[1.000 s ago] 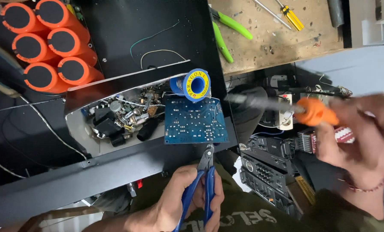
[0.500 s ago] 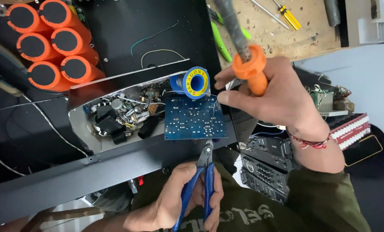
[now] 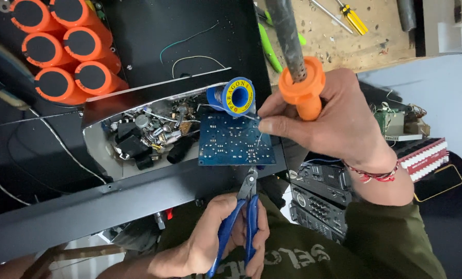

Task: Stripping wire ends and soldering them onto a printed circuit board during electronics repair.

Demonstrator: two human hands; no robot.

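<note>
While the blue circuit board is clamped at its lower edge by the blue-handled pliers grasped in the left hand, an orange-handled soldering iron and thin solder wire are held over it by the right hand's clenched fingers.

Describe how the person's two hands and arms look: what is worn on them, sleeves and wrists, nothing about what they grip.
Both hands are bare, with no gloves. The right hand has a thin braided wristband of red, white and dark thread around the wrist, and behind it a dark olive-green fabric sleeve covers the forearm. The left hand shows no band or ring; its forearm is bare as far as the frame shows.
</note>
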